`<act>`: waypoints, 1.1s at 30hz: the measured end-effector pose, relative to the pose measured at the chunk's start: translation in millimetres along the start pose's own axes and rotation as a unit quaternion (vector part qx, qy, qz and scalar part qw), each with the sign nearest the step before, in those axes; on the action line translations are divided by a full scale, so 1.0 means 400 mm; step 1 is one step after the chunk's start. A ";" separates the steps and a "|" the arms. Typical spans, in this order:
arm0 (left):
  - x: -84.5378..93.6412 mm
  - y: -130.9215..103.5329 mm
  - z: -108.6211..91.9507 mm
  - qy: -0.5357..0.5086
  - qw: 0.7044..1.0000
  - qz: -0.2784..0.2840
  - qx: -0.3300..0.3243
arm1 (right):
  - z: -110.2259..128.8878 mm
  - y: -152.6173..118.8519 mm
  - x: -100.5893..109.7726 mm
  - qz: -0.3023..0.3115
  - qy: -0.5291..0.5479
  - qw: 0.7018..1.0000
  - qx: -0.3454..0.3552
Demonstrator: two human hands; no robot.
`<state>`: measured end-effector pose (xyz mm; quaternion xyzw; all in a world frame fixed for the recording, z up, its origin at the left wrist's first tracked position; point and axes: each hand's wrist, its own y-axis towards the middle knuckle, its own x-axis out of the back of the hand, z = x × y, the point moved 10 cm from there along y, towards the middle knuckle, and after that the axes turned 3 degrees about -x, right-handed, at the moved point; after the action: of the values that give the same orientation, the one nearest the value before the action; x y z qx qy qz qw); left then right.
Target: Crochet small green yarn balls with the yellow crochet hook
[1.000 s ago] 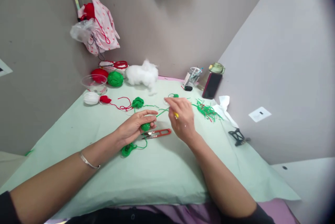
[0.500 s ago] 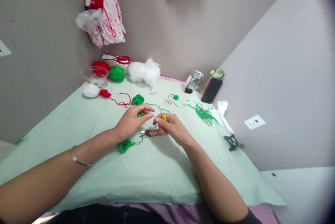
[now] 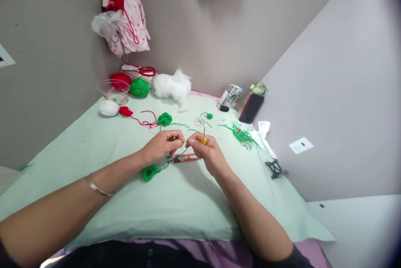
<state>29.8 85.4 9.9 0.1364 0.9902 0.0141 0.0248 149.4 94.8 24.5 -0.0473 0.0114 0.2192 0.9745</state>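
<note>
My right hand [image 3: 205,151] grips a crochet hook [image 3: 203,140] with a yellow handle, its thin metal shaft pointing up. The right thumb and forefinger also pinch green yarn [image 3: 185,141], stretched across a short gap to my left hand [image 3: 164,144]. The left fingertips are pinched on that yarn. Beneath the hands lie orange-handled thread snips [image 3: 188,158], partly covered by a hand. A small green yarn ball [image 3: 150,172] rests below my left wrist, its strand running up toward the hands. Just beyond the left hand sits a loose green yarn bundle [image 3: 164,119].
Behind are white stuffing [image 3: 172,86], a green yarn ball [image 3: 139,88], a clear tub [image 3: 113,92] and red-handled scissors [image 3: 147,71]. Toward the right lie yarn scraps [image 3: 242,135], a phone [image 3: 251,108], a clear cup [image 3: 231,95] and a black stand [image 3: 274,169].
My left fingers have closed from a looser, spread pose onto the yarn. The hook has tilted more upright and shifted slightly right with my right hand.
</note>
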 end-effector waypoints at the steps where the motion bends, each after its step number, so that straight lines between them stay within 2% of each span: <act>1: -0.004 0.000 0.013 -0.025 0.999 0.012 0.017 | -0.004 0.004 0.004 0.000 0.010 1.000 -0.006; 5: -0.013 -0.003 0.042 -0.136 0.988 0.033 0.065 | -0.021 0.027 0.032 -0.011 0.055 0.998 -0.023; 8: -0.011 -0.001 0.040 -0.205 0.976 0.027 0.074 | -0.026 0.039 0.057 -0.023 0.080 0.996 -0.023; 12: -0.011 0.000 0.036 -0.247 0.965 0.028 0.081 | -0.027 0.044 0.080 -0.032 0.100 0.994 -0.022; 17: -0.013 0.000 0.048 -0.254 0.964 0.016 0.078 | -0.017 0.040 0.086 -0.034 0.112 0.993 -0.017; 25: -0.022 -0.011 0.060 -0.225 0.971 0.009 0.079 | -0.007 0.027 0.058 -0.013 0.098 0.995 -0.015; 33: -0.005 -0.015 0.062 -0.184 0.980 -0.005 0.077 | -0.012 0.042 0.067 0.011 0.039 0.999 -0.034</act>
<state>31.5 79.4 -15.0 0.1335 0.9674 -0.0874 0.1964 166.4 120.8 17.2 -0.0885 0.0420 0.2283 0.9687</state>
